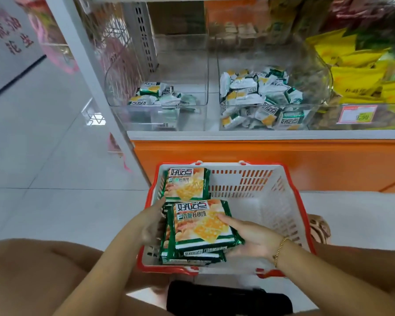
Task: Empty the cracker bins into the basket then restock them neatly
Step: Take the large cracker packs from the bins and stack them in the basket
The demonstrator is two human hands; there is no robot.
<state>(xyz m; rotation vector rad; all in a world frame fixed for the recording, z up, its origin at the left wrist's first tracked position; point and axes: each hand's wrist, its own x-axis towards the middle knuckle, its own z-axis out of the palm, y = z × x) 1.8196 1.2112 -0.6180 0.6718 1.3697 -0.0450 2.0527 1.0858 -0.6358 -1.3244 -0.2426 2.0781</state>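
Left hand (152,225) presses straight fingers against a stack of cracker packs (201,226) labelled 好吃点, inside the red-rimmed basket (269,215). Right hand (254,241) grips the stack, thumb on top. Above, left bin (135,119) holds few small packs, right bin (318,85) many.

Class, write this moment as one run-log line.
left hand touches, right hand grips cracker stack | stack inside basket | left bin few packs | right bin many packs

Hidden fingers, unreadable tag
Fingers of the left hand (149,224) vanish behind the packs (201,224), those of the right hand (252,241) under them; lower packs show edges only. The price tag (357,114) is unreadable; the yellow bags (360,71) run off the right edge.
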